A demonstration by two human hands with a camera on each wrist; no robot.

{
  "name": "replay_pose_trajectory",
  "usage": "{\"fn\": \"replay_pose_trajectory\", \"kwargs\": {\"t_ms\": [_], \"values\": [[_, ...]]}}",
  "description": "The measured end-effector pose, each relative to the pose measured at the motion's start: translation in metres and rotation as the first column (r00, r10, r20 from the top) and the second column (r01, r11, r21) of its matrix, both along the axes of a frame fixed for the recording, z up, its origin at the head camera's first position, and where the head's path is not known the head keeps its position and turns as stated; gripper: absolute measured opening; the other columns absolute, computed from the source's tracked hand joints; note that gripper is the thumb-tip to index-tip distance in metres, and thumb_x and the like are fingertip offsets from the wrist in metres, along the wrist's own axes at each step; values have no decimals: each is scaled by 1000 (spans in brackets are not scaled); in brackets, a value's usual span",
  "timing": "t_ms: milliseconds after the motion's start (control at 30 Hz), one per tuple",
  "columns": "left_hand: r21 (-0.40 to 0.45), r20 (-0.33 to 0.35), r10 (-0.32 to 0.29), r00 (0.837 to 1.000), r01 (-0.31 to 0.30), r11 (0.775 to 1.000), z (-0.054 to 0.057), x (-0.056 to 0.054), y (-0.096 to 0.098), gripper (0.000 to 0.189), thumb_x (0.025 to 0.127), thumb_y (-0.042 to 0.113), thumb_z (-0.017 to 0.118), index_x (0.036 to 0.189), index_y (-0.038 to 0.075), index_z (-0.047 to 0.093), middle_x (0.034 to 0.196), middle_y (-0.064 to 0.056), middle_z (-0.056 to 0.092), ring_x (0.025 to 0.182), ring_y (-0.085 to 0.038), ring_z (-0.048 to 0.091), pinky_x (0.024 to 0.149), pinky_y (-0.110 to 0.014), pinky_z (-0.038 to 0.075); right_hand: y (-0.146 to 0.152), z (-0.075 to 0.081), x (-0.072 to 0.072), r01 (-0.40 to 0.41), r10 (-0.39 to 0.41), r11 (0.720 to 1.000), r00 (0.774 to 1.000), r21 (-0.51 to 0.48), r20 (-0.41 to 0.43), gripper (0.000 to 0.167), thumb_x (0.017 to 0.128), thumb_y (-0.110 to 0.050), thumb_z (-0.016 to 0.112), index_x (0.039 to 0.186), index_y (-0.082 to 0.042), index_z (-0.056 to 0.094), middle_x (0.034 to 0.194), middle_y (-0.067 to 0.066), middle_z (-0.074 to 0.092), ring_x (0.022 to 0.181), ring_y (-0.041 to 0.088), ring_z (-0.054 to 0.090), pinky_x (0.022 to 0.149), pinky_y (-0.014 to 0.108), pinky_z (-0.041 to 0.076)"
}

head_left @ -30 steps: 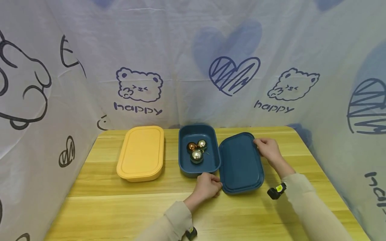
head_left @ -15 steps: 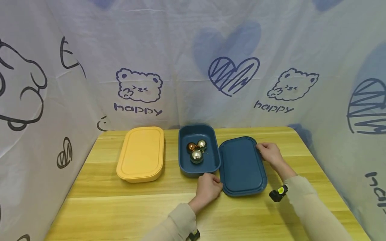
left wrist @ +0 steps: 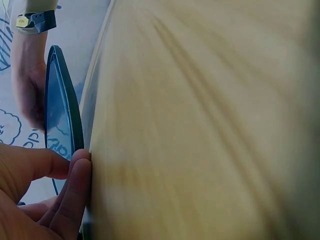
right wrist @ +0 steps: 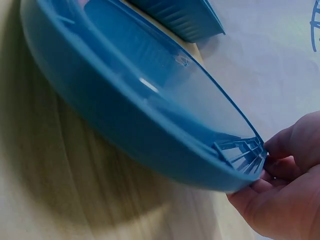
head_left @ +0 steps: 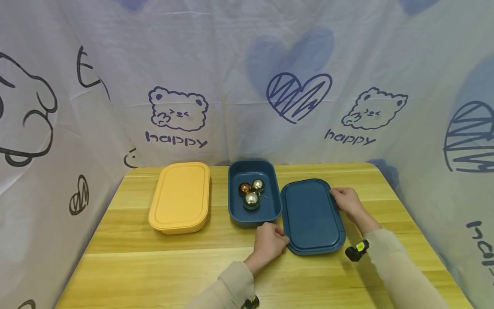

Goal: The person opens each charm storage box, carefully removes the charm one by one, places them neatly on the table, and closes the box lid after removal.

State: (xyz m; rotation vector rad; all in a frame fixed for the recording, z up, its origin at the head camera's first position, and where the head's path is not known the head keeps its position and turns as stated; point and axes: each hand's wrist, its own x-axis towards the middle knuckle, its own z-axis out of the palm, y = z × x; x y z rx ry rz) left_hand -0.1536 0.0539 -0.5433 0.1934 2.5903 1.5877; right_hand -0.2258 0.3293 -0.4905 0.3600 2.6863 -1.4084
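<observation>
Blue lid (head_left: 313, 216) shifts toward 5 o'clock; box left uncovered

With 12 o'clock pointing away from the person, the lid has moved a little toward 5 o'clock over the last second. It now lies just beside the blue box (head_left: 248, 216), on the 4 o'clock side. Whether it rests on the desk (head_left: 154, 274) or is held slightly above, I cannot tell.

Both hands grip its rim: the right hand (head_left: 349, 201) pinches near 1 o'clock on the lid, the left hand (head_left: 269, 242) near 8 o'clock. Both have travelled with it.

The box has stayed put, its three shiny balls (head_left: 251, 200) clustered inside. At the box's 9 o'clock, the covered yellow container (head_left: 180, 197) is unmoved too.

My reading is that the lid is being laid aside rather than fitted, which leaves the balls reachable from above.
</observation>
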Motion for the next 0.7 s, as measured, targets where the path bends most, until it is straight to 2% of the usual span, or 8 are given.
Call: {"fn": "replay_pose_trajectory", "kwargs": {"t_ms": [167,300,367,433,533,600,667,700], "values": [[-16,-29,29,999,-30,999,0,1,3,12,77,2,76,69,11,74,50,7,65,42,3,55,53,-19,48,5,-3,3,6,-5,1000,1000,-14,25,50,112,-22,41,140,16,58,136,35,63,91,10,67,74,22,56],[15,-37,47,998,-47,999,2,4,7,8,75,1,77,70,9,76,56,4,71,48,4,58,54,-18,49,9,-8,7,4,-3,1000,999,-11,44,51,113,-20,37,144,17,52,144,38,55,115,35,67,87,34,59],[107,17,37,999,-39,993,3,5,10,8,76,-3,75,80,2,79,61,-1,74,50,1,63,53,-19,53,11,-10,8,-4,5,1000,999,-9,52,52,113,-19,35,145,20,49,147,40,51,127,47,60,98,46,58],[218,82,12,997,-30,975,4,7,13,21,77,-7,72,97,-7,79,67,-6,76,52,-5,68,51,-22,57,11,-12,10,-9,10,1000,998,-14,58,52,113,-18,35,146,21,47,150,42,47,136,53,52,108,56,52],[340,177,-31,984,-32,940,5,9,17,40,79,-12,68,119,-16,71,72,-11,77,54,-13,72,51,-27,60,11,-16,12,1,0,1000,998,-10,57,51,113,-16,35,144,22,48,150,42,47,138,54,50,112,60,48],[355,201,-50,978,-26,934,5,9,19,45,80,-12,68,125,-18,68,72,-12,77,55,-15,72,52,-29,61,12,-17,14,19,-18,1000,998,-14,58,50,113,-16,36,143,21,50,148,41,49,134,51,53,110,58,49],[349,215,-62,975,-17,937,5,10,20,42,81,-11,68,123,-18,69,71,-14,77,55,-15,72,53,-29,61,14,-19,14,40,-38,999,998,-21,59,49,112,-16,38,139,21,54,142,40,53,124,46,57,102,54,53],[344,219,-68,973,-12,939,5,9,20,39,82,-10,69,121,-17,70,71,-15,77,55,-15,73,53,-29,62,15,-20,14,48,-46,998,997,-29,61,50,111,-17,38,140,21,54,142,40,53,124,45,57,102,54,53]]}}
